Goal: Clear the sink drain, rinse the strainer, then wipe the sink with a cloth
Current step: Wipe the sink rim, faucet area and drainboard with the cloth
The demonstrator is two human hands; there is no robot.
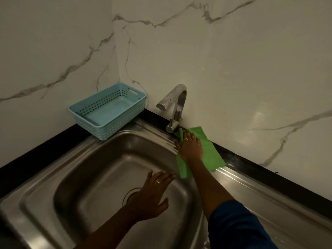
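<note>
A green cloth lies spread on the steel sink's far rim, just right of the tap base. My right hand presses flat on the cloth with straight fingers, a ring on one finger. My left hand hovers open over the sink bowl, fingers spread, holding nothing. It covers most of the round drain, of which only the left edge shows. The strainer cannot be made out.
A chrome tap rises at the back of the sink against the marble wall. A light blue perforated basket stands in the back left corner, partly over the rim. A steel draining board extends right, beside a black counter strip.
</note>
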